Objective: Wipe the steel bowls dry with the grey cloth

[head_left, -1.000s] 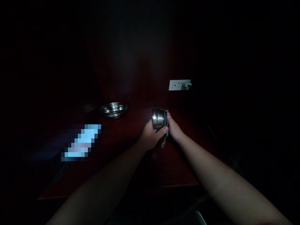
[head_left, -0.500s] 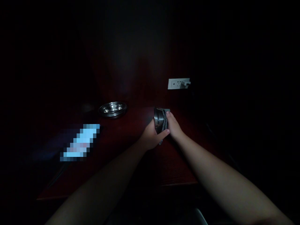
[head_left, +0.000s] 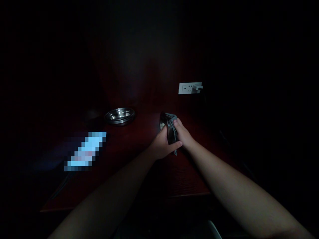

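Note:
A shiny metal bowl [head_left: 170, 131] is tipped on its side above the table, its mouth facing left. My left hand [head_left: 161, 144] grips its near rim, fingers inside the mouth and thumb stretched across the outside. A grey patterned cloth [head_left: 172, 117] lies against the bowl's outer base, with one end hanging below. Pressing the cloth to the bowl from the right is my right hand [head_left: 183, 134], its fingers closed over it. Part of the bowl is hidden by both hands and the cloth.
Stacked metal bowls [head_left: 120, 116] stand on the dark red table [head_left: 139, 139] at the back left. A lit, pixelated screen [head_left: 86, 151] lies nearer on the left. A white wall socket [head_left: 190, 88] with a plug is behind. The surroundings are very dark.
The bowl has turned slightly, so more of its inside shows, and it has shifted a little left. The cloth and my right hand's fingers have moved left along its outside.

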A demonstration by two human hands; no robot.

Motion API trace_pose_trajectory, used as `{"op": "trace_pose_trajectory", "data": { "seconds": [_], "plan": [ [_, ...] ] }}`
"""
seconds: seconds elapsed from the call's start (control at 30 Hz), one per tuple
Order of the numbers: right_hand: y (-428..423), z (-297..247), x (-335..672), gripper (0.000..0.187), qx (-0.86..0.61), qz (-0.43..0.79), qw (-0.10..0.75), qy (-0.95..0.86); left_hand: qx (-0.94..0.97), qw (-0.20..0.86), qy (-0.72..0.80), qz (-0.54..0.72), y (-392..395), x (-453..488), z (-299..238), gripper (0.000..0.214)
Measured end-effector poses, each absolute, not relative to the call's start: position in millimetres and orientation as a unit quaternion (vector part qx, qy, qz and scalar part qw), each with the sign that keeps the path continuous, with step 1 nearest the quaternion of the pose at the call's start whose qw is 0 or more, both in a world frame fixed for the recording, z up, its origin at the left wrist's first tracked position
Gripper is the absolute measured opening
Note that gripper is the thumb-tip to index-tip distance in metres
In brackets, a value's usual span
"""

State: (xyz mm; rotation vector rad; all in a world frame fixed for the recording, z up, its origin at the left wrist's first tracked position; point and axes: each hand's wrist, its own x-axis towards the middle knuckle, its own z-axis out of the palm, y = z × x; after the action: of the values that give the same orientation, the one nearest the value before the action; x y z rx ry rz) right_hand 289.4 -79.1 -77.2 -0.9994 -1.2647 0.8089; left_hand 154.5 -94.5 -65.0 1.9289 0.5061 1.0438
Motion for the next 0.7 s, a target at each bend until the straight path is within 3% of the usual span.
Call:
{"op": "trace_pose_trajectory", "data": {
  "seconds": [0.3, 0.7],
  "plan": [
    [-90.1, -60.4, 278.1, 0.039, -0.348, 0.493, 0.663, -0.443, 0.725, 0.487, 0.160, 0.460, -88.1, 154.8, -66.4, 0.056],
    [-88.7, -71.5, 288.4, 0.052, -0.403, 0.366, 0.589, -0.597, 0.644, 0.552, 0.203, 0.489, -80.8, 154.3, -68.1, 0.047]
  ]
}}
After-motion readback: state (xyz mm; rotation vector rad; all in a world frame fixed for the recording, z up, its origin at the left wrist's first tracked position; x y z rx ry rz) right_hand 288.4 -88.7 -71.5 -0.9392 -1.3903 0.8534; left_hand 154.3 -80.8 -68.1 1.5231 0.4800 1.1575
